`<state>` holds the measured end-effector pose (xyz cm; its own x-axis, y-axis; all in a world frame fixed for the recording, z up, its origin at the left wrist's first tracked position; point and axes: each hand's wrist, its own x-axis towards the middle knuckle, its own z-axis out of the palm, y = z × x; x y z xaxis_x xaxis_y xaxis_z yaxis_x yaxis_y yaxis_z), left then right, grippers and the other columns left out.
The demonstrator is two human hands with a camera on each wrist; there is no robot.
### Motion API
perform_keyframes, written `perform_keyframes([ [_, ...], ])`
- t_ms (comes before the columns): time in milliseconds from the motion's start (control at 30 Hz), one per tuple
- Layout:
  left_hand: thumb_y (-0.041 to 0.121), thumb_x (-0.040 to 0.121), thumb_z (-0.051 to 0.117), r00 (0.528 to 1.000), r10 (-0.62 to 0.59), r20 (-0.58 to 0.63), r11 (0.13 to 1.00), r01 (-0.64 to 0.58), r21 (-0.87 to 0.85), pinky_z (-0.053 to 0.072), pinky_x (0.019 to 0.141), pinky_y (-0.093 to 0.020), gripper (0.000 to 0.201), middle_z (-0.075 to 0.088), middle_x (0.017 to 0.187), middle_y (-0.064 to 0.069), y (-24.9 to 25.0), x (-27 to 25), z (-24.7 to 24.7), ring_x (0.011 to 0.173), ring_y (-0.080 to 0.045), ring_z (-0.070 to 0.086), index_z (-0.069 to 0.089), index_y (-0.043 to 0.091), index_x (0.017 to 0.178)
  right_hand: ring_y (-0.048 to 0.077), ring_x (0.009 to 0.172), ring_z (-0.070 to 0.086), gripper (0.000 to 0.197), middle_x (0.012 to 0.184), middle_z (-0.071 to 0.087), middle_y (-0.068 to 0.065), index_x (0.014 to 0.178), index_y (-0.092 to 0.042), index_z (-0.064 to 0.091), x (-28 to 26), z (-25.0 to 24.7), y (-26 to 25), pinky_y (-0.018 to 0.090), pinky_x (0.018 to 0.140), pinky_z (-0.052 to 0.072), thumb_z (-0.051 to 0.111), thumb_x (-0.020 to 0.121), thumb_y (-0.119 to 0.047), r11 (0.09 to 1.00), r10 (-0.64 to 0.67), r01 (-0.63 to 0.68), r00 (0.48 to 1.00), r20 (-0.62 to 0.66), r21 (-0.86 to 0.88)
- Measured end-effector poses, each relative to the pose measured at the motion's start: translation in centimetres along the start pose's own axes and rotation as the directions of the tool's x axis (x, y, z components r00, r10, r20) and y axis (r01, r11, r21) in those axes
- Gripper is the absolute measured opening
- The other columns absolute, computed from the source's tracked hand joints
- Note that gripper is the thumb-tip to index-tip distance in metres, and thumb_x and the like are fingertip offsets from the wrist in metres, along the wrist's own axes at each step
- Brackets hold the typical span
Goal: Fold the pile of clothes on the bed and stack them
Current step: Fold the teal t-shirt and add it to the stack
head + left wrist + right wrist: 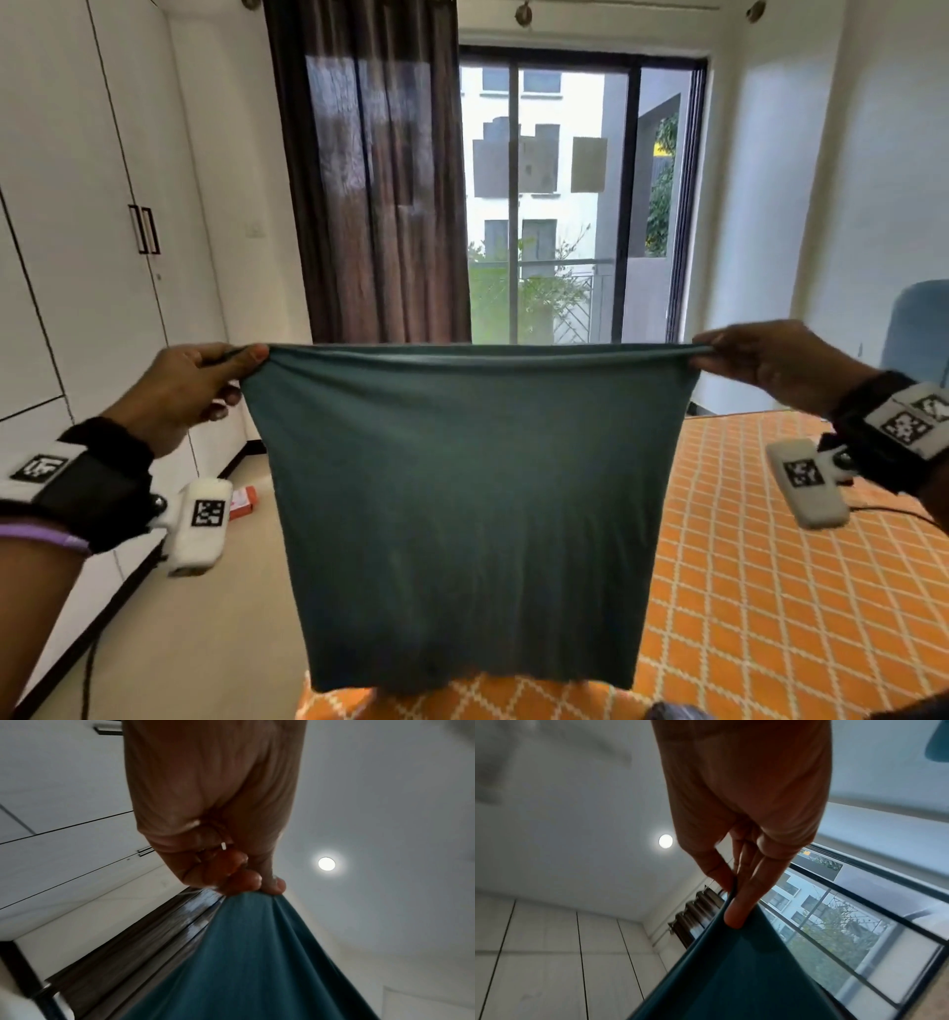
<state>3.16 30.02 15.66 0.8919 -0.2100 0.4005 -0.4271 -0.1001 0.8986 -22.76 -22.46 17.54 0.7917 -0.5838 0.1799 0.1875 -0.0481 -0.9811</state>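
Note:
A teal garment (462, 514) hangs flat in the air before me, stretched taut along its top edge. My left hand (226, 367) pinches its upper left corner, with the fingers curled round the bunched cloth (252, 933) in the left wrist view. My right hand (714, 354) pinches the upper right corner between thumb and fingers (739, 908); the cloth (744, 973) falls away below it. The garment's lower hem hangs just above the bed (770, 591), which has an orange cover with a white lattice. The rest of the clothes pile is hidden from view.
White wardrobe doors (102, 231) line the left side. A brown curtain (375, 180) and a glass sliding door (565, 205) stand straight ahead. A small orange box (241, 503) lies on the floor at the left. A blue chair back (919, 329) shows at the right.

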Motion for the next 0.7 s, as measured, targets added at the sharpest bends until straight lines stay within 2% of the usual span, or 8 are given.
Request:
perform_keyframes([
  [67,0.031,0.094,0.063,0.995,-0.083,0.051,0.996,0.084,-0.017,0.034,0.037,-0.014,0.038,0.051,0.076,-0.004,-2.2,-1.3,0.5,0.044,-0.005,0.041,0.067,-0.002,0.111,0.021,0.085,0.076,0.027,0.103,0.073,0.023,0.114,0.01,0.065,-0.9,-0.3,2.4,0.023,0.07,0.061,0.064,0.088,0.002,0.981,-0.021,0.033,0.998,0.062,-0.19],
  [167,0.037,0.094,0.06,0.985,-0.149,0.086,0.988,0.152,-0.028,0.031,0.037,-0.016,0.043,0.044,0.061,-0.004,-5.3,-3.5,1.7,0.045,-0.01,0.035,0.065,-0.004,0.107,0.029,0.09,0.075,0.029,0.098,0.076,0.02,0.108,0.008,0.069,-2.7,-0.6,6.0,0.025,0.071,0.062,0.073,0.08,0.001,0.896,-0.01,0.086,0.984,0.175,-0.435],
  [300,0.04,0.089,0.062,0.983,-0.129,0.129,0.991,0.133,-0.023,0.031,0.039,-0.019,0.031,0.047,0.063,-0.006,-7.1,-7.9,2.6,0.049,-0.013,0.037,0.07,0.01,0.093,0.032,0.088,0.073,0.021,0.089,0.076,0.013,0.094,-0.004,0.076,-3.8,-2.9,9.4,0.041,0.078,0.062,0.076,0.077,-0.015,0.796,-0.047,0.152,0.981,0.189,-0.586],
  [367,0.038,0.094,0.057,0.984,-0.108,0.143,0.994,0.111,-0.014,0.029,0.04,-0.018,0.032,0.044,0.066,-0.006,-6.8,-10.1,2.1,0.05,-0.011,0.035,0.071,0.01,0.101,0.03,0.098,0.07,0.013,0.098,0.076,0.008,0.091,-0.011,0.076,-4.5,-4.6,10.3,0.047,0.085,0.06,0.072,0.081,-0.019,0.844,-0.055,0.142,0.982,0.181,-0.517],
  [467,0.037,0.099,0.047,0.975,-0.176,0.137,0.962,0.2,-0.186,0.028,0.036,-0.014,0.043,0.042,0.055,0.002,-6.3,-12.4,1.0,0.042,-0.004,0.033,0.065,-0.001,0.109,0.028,0.115,0.067,0.022,0.124,0.069,0.009,0.105,-0.007,0.07,-6.0,-7.0,11.8,0.05,0.092,0.056,0.054,0.093,-0.015,0.974,-0.071,0.11,0.978,0.195,-0.197],
  [533,0.044,0.093,0.047,0.963,-0.228,0.146,0.908,0.264,-0.326,0.024,0.036,-0.016,0.046,0.036,0.05,0.006,-6.1,-13.1,0.9,0.039,-0.003,0.028,0.064,0.003,0.106,0.029,0.105,0.069,0.025,0.116,0.067,0.016,0.105,-0.007,0.067,-7.4,-6.7,12.7,0.053,0.089,0.057,0.046,0.095,-0.016,0.999,-0.037,0.03,0.978,0.208,0.036],
  [600,0.047,0.091,0.049,0.946,-0.266,0.184,0.879,0.316,-0.357,0.023,0.037,-0.017,0.042,0.035,0.049,0.008,-6.3,-12.8,1.6,0.039,-0.003,0.026,0.064,0.008,0.098,0.027,0.096,0.07,0.025,0.107,0.067,0.016,0.103,-0.011,0.069,-8.1,-4.9,13.8,0.045,0.079,0.06,0.047,0.096,-0.02,0.987,0.025,-0.049,0.987,0.159,0.151],
  [700,0.049,0.082,0.068,0.895,-0.389,0.217,0.864,0.436,-0.252,0.021,0.037,-0.018,0.039,0.042,0.057,0.005,-9.7,-10.8,3.0,0.041,-0.004,0.028,0.059,0.015,0.099,0.021,0.077,0.073,0.016,0.094,0.072,0.015,0.104,-0.007,0.067,-7.1,-1.5,16.5,0.034,0.067,0.063,0.061,0.091,-0.014,0.923,0.289,-0.31,0.95,0.122,0.226],
])
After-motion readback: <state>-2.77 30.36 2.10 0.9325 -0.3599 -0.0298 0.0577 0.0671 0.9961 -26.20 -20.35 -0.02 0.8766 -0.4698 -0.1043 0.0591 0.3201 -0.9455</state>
